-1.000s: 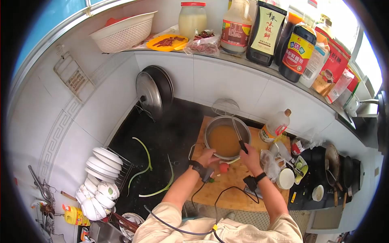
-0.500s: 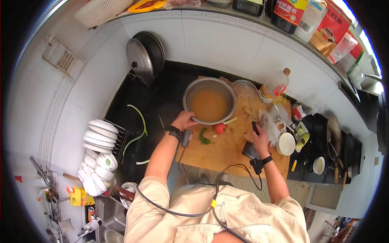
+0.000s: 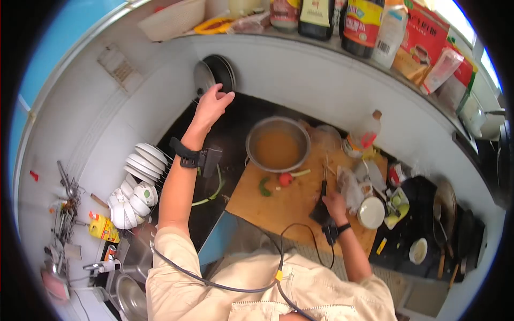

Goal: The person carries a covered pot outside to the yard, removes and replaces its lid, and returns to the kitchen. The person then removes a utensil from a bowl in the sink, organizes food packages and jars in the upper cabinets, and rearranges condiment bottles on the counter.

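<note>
My left hand [image 3: 212, 107] is raised at the back left, in front of the pot lids [image 3: 220, 72] leaning by the wall. Its fingers are apart and hold nothing; whether they touch a lid I cannot tell. My right hand [image 3: 335, 207] is closed around the black handle of a wire skimmer [image 3: 325, 170], whose mesh head lies toward the back of the wooden cutting board [image 3: 300, 198]. A metal bowl [image 3: 251, 158] of cloudy brownish liquid stands on the board. In front of it lie a red radish-like piece [image 3: 285, 178] and a green pepper piece [image 3: 264, 187].
A dish rack with white plates [image 3: 147, 163] and bowls [image 3: 128, 206] stands left, above the sink [image 3: 131, 257]. Green onion [image 3: 211, 197] lies on the black counter. Right are an oil bottle [image 3: 369, 131], a white bowl [image 3: 371, 213] and a wok [image 3: 443, 214]. Sauce bottles [image 3: 361, 27] line the shelf.
My left hand has let go of the metal bowl's rim and moved up and left to the lids. My right hand stays on the skimmer, slightly lower. The view has shifted.
</note>
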`<action>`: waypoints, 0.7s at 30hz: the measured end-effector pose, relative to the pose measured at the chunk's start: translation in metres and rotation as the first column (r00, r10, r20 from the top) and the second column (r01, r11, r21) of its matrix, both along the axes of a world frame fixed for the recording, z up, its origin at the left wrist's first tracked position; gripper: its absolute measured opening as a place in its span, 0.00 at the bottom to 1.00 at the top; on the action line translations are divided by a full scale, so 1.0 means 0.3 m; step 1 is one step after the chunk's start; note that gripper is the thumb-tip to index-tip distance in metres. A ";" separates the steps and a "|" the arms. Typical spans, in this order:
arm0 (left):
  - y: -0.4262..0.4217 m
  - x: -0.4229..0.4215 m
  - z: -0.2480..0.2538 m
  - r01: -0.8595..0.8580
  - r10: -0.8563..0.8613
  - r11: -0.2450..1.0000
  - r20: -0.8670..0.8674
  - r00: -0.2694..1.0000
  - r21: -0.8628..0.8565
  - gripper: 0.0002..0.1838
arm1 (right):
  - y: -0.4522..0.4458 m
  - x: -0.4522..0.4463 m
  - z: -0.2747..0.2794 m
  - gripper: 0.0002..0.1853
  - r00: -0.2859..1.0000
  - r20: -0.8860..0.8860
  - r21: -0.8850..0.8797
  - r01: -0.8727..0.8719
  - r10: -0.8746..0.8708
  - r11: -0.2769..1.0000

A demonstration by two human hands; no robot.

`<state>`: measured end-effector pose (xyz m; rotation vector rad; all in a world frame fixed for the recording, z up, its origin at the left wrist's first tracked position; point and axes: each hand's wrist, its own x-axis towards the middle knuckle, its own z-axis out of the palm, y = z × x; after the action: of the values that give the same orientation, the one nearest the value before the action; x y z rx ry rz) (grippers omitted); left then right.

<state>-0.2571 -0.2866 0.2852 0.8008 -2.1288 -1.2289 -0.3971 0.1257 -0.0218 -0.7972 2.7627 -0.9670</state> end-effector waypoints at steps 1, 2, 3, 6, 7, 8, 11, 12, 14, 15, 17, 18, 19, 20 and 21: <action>-0.011 -0.010 0.047 -0.020 0.017 0.990 -0.021 1.000 -0.141 0.39 | 0.023 -0.005 -0.014 0.14 0.996 0.085 -0.159 0.007 0.007 0.987; -0.031 -0.028 0.100 -0.037 0.029 0.960 -0.035 0.999 -0.279 0.39 | 0.034 -0.011 -0.029 0.14 0.984 0.177 -0.310 0.029 0.027 0.950; -0.044 -0.052 0.162 -0.054 0.042 0.951 -0.043 0.998 -0.303 0.39 | 0.043 -0.003 0.019 0.13 0.979 0.196 -0.318 0.006 0.060 0.948; -0.047 -0.150 0.331 -0.099 0.052 0.747 -0.090 0.995 -0.657 0.39 | 0.095 0.054 0.089 0.13 0.962 0.258 -0.379 0.015 0.089 0.925; -0.038 -0.188 0.388 -0.123 0.051 0.680 -0.120 0.991 -0.723 0.39 | 0.107 0.066 0.092 0.15 0.949 0.302 -0.425 0.054 0.085 0.904; -0.037 -0.232 0.434 -0.132 0.055 0.676 -0.128 0.990 -0.725 0.39 | 0.120 0.080 0.102 0.15 0.952 0.294 -0.429 0.046 0.091 0.902; -0.088 -0.372 0.546 -0.129 0.274 0.573 0.040 0.961 -0.809 0.40 | 0.137 0.138 0.180 0.17 0.884 0.443 -0.492 0.102 0.147 0.865; -0.123 -0.420 0.560 -0.041 0.257 0.639 0.162 0.953 -0.768 0.39 | 0.142 0.153 0.197 0.17 0.888 0.437 -0.494 0.106 0.141 0.863; -0.164 -0.489 0.546 0.047 0.217 0.698 0.274 0.937 -0.714 0.37 | 0.151 0.177 0.221 0.17 0.894 0.432 -0.496 0.124 0.121 0.860; -0.175 -0.513 0.530 0.022 0.256 0.675 0.263 0.930 -0.737 0.37 | 0.148 0.192 0.249 0.17 0.872 0.471 -0.517 0.150 0.133 0.843; -0.176 -0.550 0.517 -0.030 0.333 0.627 0.233 0.913 -0.779 0.37 | 0.147 0.207 0.270 0.18 0.872 0.479 -0.481 0.165 0.101 0.861; -0.170 -0.559 0.521 -0.028 0.324 0.629 0.229 0.918 -0.777 0.37 | 0.145 0.211 0.271 0.18 0.864 0.497 -0.442 0.175 0.079 0.880; -0.168 -0.563 0.526 -0.034 0.352 0.644 0.257 0.900 -0.764 0.36 | 0.137 0.212 0.268 0.18 0.868 0.492 -0.441 0.177 0.072 0.880; -0.166 -0.563 0.537 -0.039 0.380 0.658 0.287 0.879 -0.752 0.36 | 0.124 0.213 0.274 0.18 0.868 0.493 -0.440 0.182 0.066 0.879; -0.183 -0.573 0.551 -0.035 0.376 0.659 0.288 0.881 -0.751 0.36 | 0.110 0.215 0.284 0.17 0.877 0.476 -0.441 0.174 0.066 0.881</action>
<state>-0.4290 -0.3416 0.4506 0.9422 -2.4754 0.0140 -0.3326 0.1588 0.0634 -0.4315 2.1496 -1.6348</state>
